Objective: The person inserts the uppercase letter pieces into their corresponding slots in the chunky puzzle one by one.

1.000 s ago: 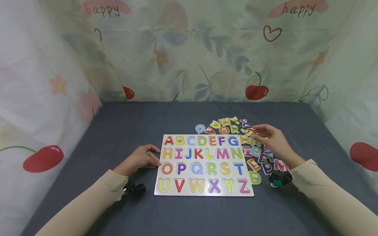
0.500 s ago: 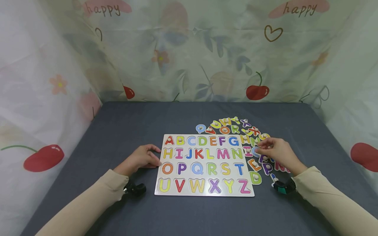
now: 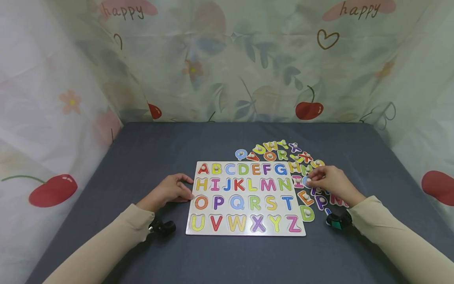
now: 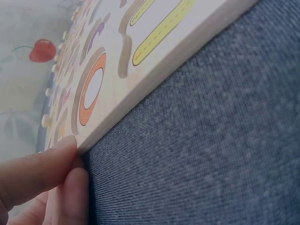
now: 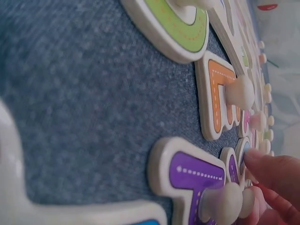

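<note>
- Pinching the blue letter C (image 3: 304, 182) between thumb and fingertips, the right hand (image 3: 333, 182) sits among the loose pieces, toward the right edge of the table (image 3: 159, 146); its grip is clamped on that piece, partly hiding it.
- The C is just beside the right edge of the alphabet board (image 3: 246, 193), next to the pink letter I (image 3: 296, 182).
- The left hand (image 3: 169, 191) touches the board's left edge near the H and O recesses; thumb and fingers meet the rim, but I cannot tell whether this grip clamps it or only rests there.
- The board lies flat, well apart from the table's far and left edges.
- The red letter A (image 3: 203, 169) and yellow letter B (image 3: 216, 169) sit in their recesses at the board's far left corner, knobs up.
- Beyond the board's far edge lie the blue letter Q (image 3: 241, 154), orange letter O (image 3: 270, 156) and green letter R (image 3: 282, 155).
- Along its right edge lie the orange letter E (image 3: 305, 198), purple letter P (image 3: 320, 202) and green letter D (image 3: 306, 213), D nearest the person.
</note>
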